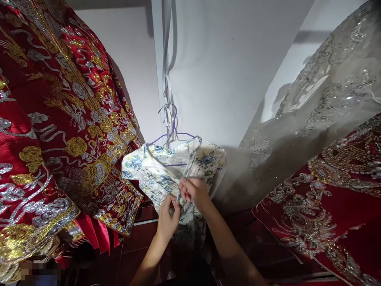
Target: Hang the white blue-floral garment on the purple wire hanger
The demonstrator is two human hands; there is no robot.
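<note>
A white dress with a blue and yellow floral print (160, 178) hangs from a purple wire hanger (174, 127) in front of me. Both my hands are at its front edge, about chest height on the garment. My left hand (170, 210) pinches the edge of the fabric between thumb and fingers. Just above and to the right, my right hand (193, 190) is closed on the same edge with its fingers curled. Any button or fastener between the fingers is too small to make out. The lower part of the dress falls into shadow behind my forearms.
Red garments with gold and silver embroidery (80, 103) hang close on the left. To the right are a pale beaded sheer gown (324, 95) and a red beaded garment (333, 214). A white strap (167, 47) runs down the wall (226, 71) to the hanger. The floor (137, 246) is dark red tile.
</note>
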